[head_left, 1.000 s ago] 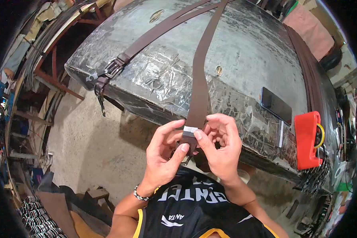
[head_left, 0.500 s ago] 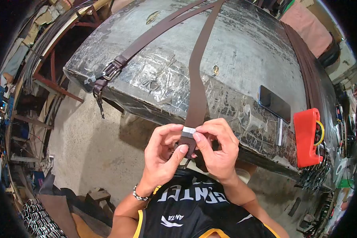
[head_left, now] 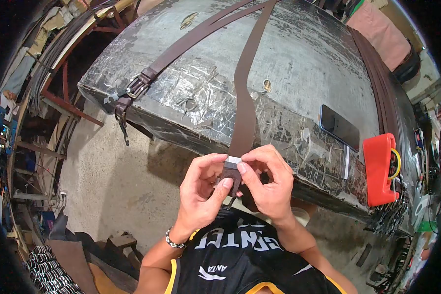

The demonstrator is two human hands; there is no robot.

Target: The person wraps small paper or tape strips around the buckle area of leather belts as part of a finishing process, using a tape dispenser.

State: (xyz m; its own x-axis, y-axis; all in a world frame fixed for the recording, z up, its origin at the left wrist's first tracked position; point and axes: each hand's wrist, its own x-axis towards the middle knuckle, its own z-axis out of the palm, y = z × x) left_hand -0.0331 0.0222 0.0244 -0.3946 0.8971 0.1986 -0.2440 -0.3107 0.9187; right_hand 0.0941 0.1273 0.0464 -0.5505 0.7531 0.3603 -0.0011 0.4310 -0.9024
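A long brown belt [head_left: 245, 105] runs down the table toward me, and its near end is between my two hands. Around it sits a silvery-white band [head_left: 233, 159], which looks like a strip of tape or a label. My left hand [head_left: 204, 186] is closed on the belt end, its thumb on the dark part below the band. My right hand [head_left: 267, 179] pinches the band's right edge between thumb and forefinger. The buckle area under my fingers is mostly hidden. Farther left, buckled brown belts [head_left: 139, 84] lie over the table's edge.
The worn table [head_left: 304, 73] carries a phone [head_left: 339, 127], a thin white strip [head_left: 347, 162] and a red tape dispenser [head_left: 379, 171] with a yellow ring. Brown straps [head_left: 377, 88] drape over the right side. A stack of buckles or belts [head_left: 49, 269] lies at lower left.
Almost nothing differs. Both hands keep their hold on the belt end, with only tiny shifts of the fingers at the band.
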